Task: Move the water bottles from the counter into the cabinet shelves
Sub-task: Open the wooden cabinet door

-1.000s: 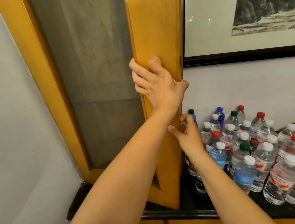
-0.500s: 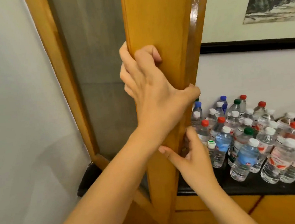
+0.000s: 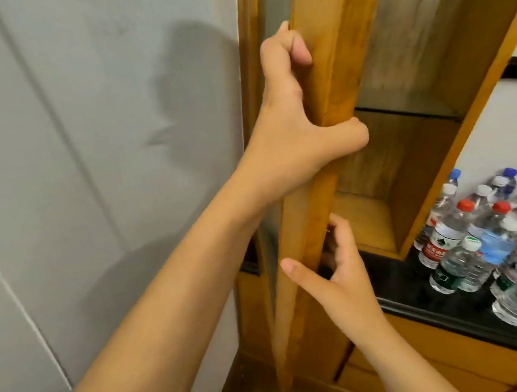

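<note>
So far, door work only. Left hand [image 3: 295, 130] has its grip wrapped round the edge of the wooden cabinet door [image 3: 324, 74], fingers curled over the far side at the top, thumb hooked across the near face lower down. Right hand [image 3: 342, 279] sits below it, at about 6 o'clock from the left: thumb stretched along the door's near edge, fingers bent behind the edge. Whether they pinch the wood firmly or just rest on it, cannot tell.

Door stands edge-on to the camera, swung out from the cabinet [image 3: 470, 61]. Opening exposed at 3 o'clock of the hands: a glass shelf [image 3: 406, 112] across the upper part, a wooden bottom compartment [image 3: 365, 217] beneath. No bottle visible on either.

Water bottles [image 3: 487, 247] all crowd together on the dark tabletop [image 3: 402, 286] at 4 o'clock of the hands, outside the cabinet's right side panel. Caps white, red, blue, green; a mix of labels. Cluster runs off the right edge of the view, so count unknown.

Judgement: task is at its opening stage. Access to the shelves looks nearly won; every visible bottle remains to be carried in. Neither hand is free yet for a bottle.
</note>
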Available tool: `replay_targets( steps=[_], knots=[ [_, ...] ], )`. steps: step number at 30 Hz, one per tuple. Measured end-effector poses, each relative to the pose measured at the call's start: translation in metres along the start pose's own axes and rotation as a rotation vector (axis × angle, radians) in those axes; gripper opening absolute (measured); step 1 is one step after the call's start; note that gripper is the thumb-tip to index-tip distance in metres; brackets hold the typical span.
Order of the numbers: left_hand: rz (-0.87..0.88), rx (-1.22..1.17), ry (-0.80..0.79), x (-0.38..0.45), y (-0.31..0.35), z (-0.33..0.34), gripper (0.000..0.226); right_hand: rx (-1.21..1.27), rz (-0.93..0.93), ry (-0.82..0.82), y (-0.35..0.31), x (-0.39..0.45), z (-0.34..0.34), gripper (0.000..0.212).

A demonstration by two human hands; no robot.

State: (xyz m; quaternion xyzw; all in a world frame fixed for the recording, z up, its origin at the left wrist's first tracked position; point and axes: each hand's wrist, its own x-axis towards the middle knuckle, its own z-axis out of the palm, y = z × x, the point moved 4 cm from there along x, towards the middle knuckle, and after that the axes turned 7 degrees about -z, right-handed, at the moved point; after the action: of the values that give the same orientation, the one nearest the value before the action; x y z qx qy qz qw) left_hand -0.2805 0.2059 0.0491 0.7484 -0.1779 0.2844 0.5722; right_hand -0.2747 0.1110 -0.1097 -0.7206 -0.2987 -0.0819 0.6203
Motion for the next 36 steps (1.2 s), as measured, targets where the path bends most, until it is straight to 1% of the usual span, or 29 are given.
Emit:
replay_targets(
  steps=[4,7,9,11,14,17,19,23,29,32,36],
  knots=[
    [-0.053,-0.08,0.036,-0.016,-0.007,-0.049,0.051,-0.075,-0.008,-0.141,-0.003,0.007,0.045,0.079],
    [-0.123,-0.171,0.1,-0.028,-0.011,-0.077,0.051,-0.035,0.013,-0.219,-0.004,0.014,0.079,0.096],
    [-0.159,-0.188,0.166,-0.035,-0.015,-0.092,0.049,0.01,0.028,-0.245,-0.007,0.017,0.099,0.099],
    [-0.169,-0.189,0.245,-0.041,-0.018,-0.106,0.047,0.029,0.04,-0.24,-0.01,0.019,0.113,0.1],
    [-0.137,-0.176,0.36,-0.048,-0.02,-0.122,0.044,0.026,0.029,-0.217,-0.013,0.023,0.132,0.097],
    [-0.112,-0.173,0.469,-0.053,-0.021,-0.135,0.036,-0.098,-0.028,-0.176,-0.016,0.027,0.149,0.096],
    [-0.107,-0.163,0.517,-0.056,-0.022,-0.142,0.03,-0.133,-0.029,-0.156,-0.018,0.029,0.159,0.096],
    [-0.093,-0.117,0.572,-0.058,-0.024,-0.153,0.025,-0.177,-0.028,-0.109,-0.019,0.034,0.174,0.101],
    [-0.099,-0.087,0.598,-0.059,-0.028,-0.166,0.025,-0.177,0.004,-0.092,-0.023,0.039,0.19,0.103],
    [-0.109,-0.063,0.617,-0.06,-0.03,-0.17,0.029,-0.184,0.008,-0.083,-0.024,0.039,0.194,0.102],
    [-0.05,0.014,0.678,-0.068,-0.031,-0.172,0.04,-0.18,0.012,-0.064,-0.023,0.039,0.198,0.101]
  ],
)
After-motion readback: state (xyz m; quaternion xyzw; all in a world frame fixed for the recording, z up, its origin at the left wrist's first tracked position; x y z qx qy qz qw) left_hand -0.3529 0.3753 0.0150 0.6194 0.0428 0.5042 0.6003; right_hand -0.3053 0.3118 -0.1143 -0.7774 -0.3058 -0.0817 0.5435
